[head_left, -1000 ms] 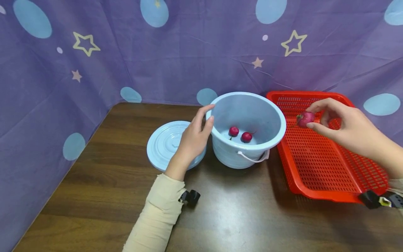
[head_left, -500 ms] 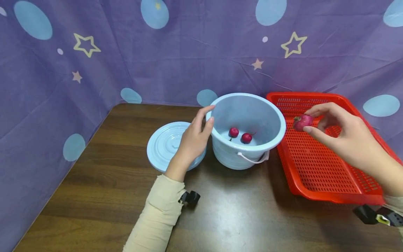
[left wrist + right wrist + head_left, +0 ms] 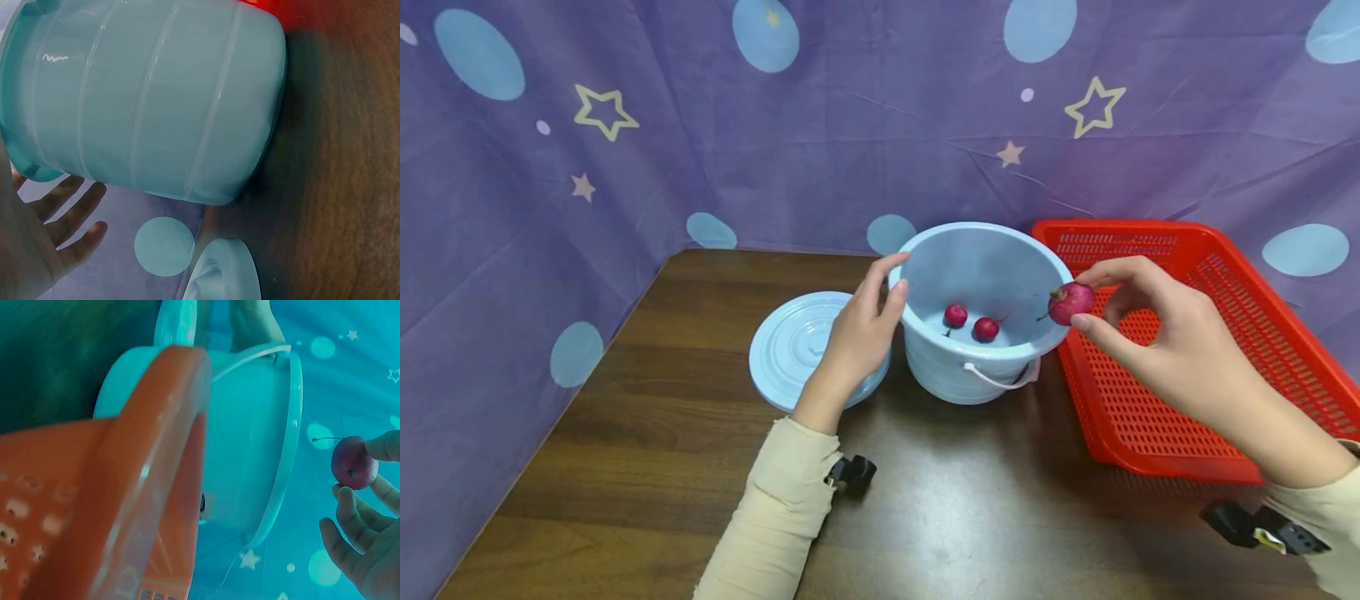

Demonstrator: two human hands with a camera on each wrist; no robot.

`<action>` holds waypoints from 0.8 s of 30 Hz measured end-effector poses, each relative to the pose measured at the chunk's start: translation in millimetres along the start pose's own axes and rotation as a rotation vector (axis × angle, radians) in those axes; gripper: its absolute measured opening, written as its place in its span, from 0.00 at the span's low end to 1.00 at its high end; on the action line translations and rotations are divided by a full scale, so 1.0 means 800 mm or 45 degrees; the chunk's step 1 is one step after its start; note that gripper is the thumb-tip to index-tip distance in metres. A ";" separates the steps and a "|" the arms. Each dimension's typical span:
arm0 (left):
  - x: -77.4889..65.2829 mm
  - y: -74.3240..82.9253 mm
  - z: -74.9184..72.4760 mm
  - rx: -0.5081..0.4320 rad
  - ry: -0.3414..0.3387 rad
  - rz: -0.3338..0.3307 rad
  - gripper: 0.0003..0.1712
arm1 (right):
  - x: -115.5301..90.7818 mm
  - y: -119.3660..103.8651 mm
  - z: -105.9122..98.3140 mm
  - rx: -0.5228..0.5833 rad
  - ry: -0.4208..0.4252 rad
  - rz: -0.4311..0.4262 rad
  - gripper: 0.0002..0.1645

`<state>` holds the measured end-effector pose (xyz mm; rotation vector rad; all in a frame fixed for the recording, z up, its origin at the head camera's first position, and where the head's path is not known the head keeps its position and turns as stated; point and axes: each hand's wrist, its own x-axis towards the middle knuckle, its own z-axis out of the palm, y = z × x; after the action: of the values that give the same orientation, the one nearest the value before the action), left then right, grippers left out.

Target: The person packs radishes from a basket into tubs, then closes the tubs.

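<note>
In the head view my right hand (image 3: 1176, 346) pinches a pink-red radish (image 3: 1071, 303) between thumb and fingers, at the right side of the light blue bucket's (image 3: 966, 375) rim. The right wrist view shows the same radish (image 3: 354, 464) with its thin root, the lower fingers spread below it. Two more radishes, one on the left (image 3: 956, 316) and one on the right (image 3: 986, 328), lie on the bucket's floor. My left hand (image 3: 862, 329) rests at the bucket's left rim. Its fingers (image 3: 78, 215) extend loosely along the bucket's outside in the left wrist view.
A red perforated basket (image 3: 1105, 417) stands right of the bucket, partly behind my right arm. The round blue lid (image 3: 782, 350) lies on the wooden table (image 3: 640, 467), left of the bucket and partly behind my left hand. A patterned purple cloth (image 3: 820, 150) hangs behind.
My right hand has carried the radish leftward from above the red basket to the bucket's right rim. The left hand and the bucket stay nearly where they were.
</note>
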<state>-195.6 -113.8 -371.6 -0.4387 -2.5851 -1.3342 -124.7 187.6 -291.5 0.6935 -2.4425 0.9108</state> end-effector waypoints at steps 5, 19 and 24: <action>0.000 0.000 0.000 0.001 0.001 0.000 0.30 | 0.007 -0.007 0.010 -0.013 -0.038 -0.043 0.28; 0.001 0.000 0.000 0.012 0.013 -0.001 0.30 | 0.017 -0.016 0.033 -0.034 -0.145 0.011 0.23; 0.001 0.000 0.001 0.013 0.017 -0.001 0.30 | 0.020 -0.016 0.040 -0.017 -0.208 0.021 0.22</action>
<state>-196.4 -113.3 -371.8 -0.4259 -2.5804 -1.3189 -137.0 152.5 -298.9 0.7718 -2.5982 0.8739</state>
